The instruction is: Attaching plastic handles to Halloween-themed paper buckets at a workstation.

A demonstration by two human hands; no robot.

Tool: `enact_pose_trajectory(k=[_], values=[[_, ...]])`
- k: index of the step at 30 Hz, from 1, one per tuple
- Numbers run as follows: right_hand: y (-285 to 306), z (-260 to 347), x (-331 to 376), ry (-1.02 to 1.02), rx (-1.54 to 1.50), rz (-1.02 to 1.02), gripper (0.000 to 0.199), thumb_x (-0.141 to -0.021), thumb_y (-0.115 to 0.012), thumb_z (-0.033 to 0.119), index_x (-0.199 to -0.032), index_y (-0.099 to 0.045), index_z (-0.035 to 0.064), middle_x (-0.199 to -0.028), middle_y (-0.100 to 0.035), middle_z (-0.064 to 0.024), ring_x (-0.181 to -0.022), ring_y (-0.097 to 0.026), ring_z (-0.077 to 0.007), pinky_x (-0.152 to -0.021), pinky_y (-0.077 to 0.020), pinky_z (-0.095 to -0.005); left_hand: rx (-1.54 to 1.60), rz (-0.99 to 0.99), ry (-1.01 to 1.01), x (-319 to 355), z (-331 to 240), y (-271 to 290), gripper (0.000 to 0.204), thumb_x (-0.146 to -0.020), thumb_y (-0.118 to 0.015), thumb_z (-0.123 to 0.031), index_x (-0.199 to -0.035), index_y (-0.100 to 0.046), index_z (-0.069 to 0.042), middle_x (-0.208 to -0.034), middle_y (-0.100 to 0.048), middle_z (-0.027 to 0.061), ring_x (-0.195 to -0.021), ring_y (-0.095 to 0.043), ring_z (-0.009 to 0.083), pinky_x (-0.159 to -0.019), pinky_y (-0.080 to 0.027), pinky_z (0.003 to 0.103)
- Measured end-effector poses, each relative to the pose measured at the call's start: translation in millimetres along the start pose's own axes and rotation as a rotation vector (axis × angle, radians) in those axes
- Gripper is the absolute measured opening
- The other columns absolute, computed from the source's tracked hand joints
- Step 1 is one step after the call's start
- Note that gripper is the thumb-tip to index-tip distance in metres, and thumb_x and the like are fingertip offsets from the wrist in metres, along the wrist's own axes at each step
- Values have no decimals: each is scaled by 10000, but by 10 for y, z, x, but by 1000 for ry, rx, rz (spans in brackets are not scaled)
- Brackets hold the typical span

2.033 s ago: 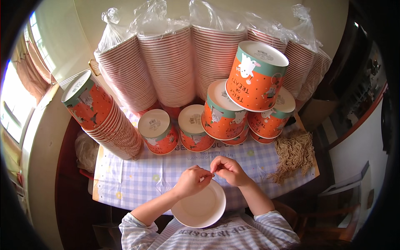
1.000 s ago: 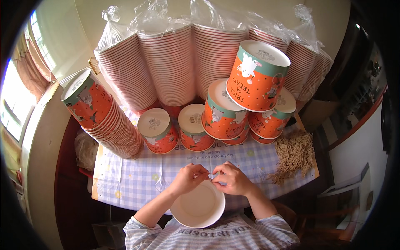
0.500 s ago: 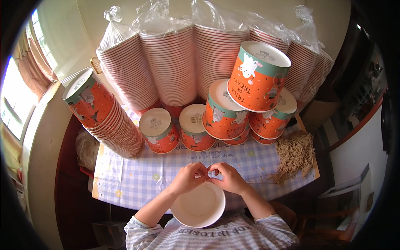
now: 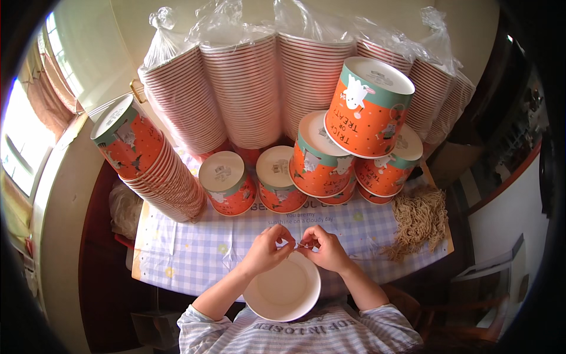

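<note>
My left hand (image 4: 272,249) and my right hand (image 4: 323,250) meet fingertip to fingertip in front of me, both closed in a pinch. Between them runs a thin strand (image 4: 299,245), pale and too small to see clearly. Just below my fingers sits an open paper bucket (image 4: 282,290), its white inside facing up, at the table's near edge against my striped shirt. A heap of tan cords (image 4: 420,225) lies on the right end of the table.
Orange-and-green paper buckets stand upside down beyond my hands, including a single bucket (image 4: 227,183) and a raised top bucket (image 4: 370,109). A leaning nested stack (image 4: 144,159) is at left. Behind rise tall bagged stacks (image 4: 242,88). A checked cloth (image 4: 200,259) covers the table.
My fingertips have drawn slightly apart and shifted a little, still pinching. The view has moved slightly; the bucket and the stacks stay as they were.
</note>
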State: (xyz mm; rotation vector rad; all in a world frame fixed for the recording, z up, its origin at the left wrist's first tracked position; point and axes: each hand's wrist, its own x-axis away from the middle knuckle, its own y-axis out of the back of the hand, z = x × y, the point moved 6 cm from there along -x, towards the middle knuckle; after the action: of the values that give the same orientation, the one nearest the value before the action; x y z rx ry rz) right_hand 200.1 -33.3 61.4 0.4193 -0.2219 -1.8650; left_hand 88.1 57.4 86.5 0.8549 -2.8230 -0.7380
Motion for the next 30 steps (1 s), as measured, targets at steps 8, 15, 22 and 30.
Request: enact_pose_trajectory(k=[8,15,22,30], values=[[-83,-217,-10,-128,-414,9,215,-799,-631,31,-903,-445,59,-768,-504,28,-718,-498,-30,-621,-439,-191,-278,-77,-287,89,-197,-36,171,-633,-696,-110,-735,-571,-53,-761,-551,84,-751,-542,273,-667,-466,363],[-111,-278,-5,-153,-524,17,217,-797,-630,30,-895,-440,64,-767,-504,28,-704,-487,-26,-613,-423,-185,-544,-86,-304,125,-139,-95,133,-635,-696,-137,-719,-601,-97,-781,-554,45,-763,-530,233,-693,-455,352],[-120,-286,16,-186,-563,65,252,-795,-628,1,-932,-428,69,-832,-548,-1,-771,-525,-56,-694,-451,-205,-601,-128,-362,139,-249,-61,65,-654,-647,-131,-709,-614,-121,-732,-563,13,-732,-534,214,-648,-460,339],[-126,-254,35,-149,-536,76,240,-790,-631,8,-920,-440,73,-849,-554,2,-759,-520,-45,-690,-443,-193,-547,-129,-367,134,-271,-45,96,-653,-658,-89,-736,-625,-124,-713,-592,19,-678,-561,212,-594,-483,327]])
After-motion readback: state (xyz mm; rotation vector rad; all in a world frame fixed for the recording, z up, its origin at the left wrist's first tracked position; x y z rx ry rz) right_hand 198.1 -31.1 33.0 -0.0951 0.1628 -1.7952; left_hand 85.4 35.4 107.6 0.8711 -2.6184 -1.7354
